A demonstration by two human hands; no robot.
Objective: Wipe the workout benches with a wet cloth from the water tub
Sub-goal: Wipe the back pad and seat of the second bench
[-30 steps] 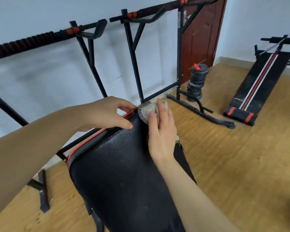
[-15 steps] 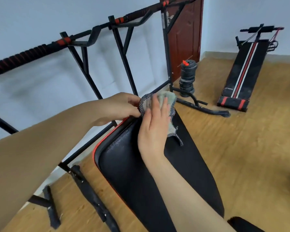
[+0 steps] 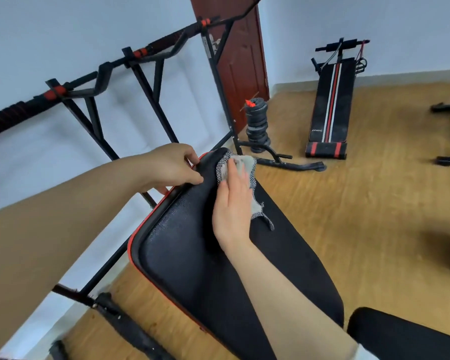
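Here, cloth (image 3: pixel 247 165) meets workout bench (image 3: pixel 192 255)

At centre frame, the right hand (image 3: pixel 231 203) lies flat, fingers straight, pressing the grey cloth onto the black pad near its upper end. Just left of it, the left hand (image 3: pixel 172 165) curls its fingers around the red-piped edge.

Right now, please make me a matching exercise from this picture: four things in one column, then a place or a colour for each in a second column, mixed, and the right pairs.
1 cloth
2 left hand
3 weight plates
4 far bench

A on the floor near the door
B under the right hand
C red and white stripes
D gripping the edge of the near bench

Pairs: 1-B, 2-D, 3-A, 4-C
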